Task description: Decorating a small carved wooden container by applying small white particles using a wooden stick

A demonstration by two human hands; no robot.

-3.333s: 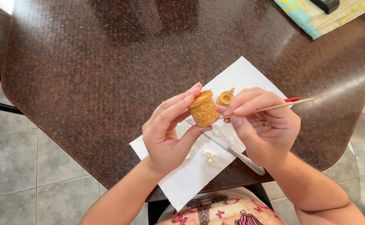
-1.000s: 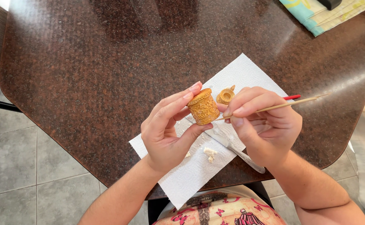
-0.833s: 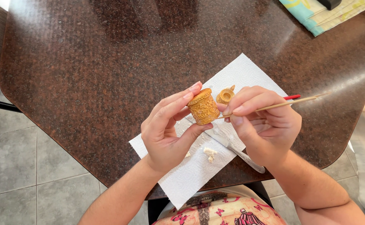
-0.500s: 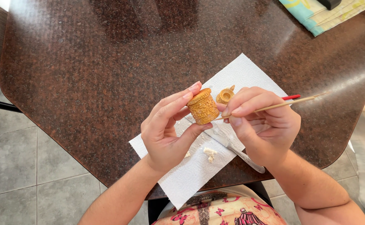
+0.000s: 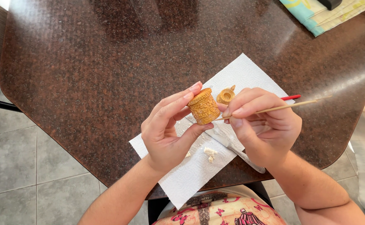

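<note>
My left hand (image 5: 168, 131) holds a small ornate golden cylindrical box (image 5: 203, 106) between thumb and fingers, above a white paper towel (image 5: 190, 171). My right hand (image 5: 263, 127) pinches a thin wooden stick (image 5: 282, 107) whose tip touches the box's side. The box's small golden lid (image 5: 226, 95) lies on the towel just behind my right fingers. A red-handled tool (image 5: 290, 97) lies partly hidden behind my right hand.
A metal tool (image 5: 243, 155) lies on the towel under my right hand, beside white crumbs (image 5: 210, 153). The dark speckled table (image 5: 107, 62) has rounded corners. A teal and yellow cloth (image 5: 328, 14) sits at the far right corner. Grey tiled floor (image 5: 11, 166) lies to the left.
Almost nothing differs; the box has tilted slightly in my left hand while the stick stays against its side.
</note>
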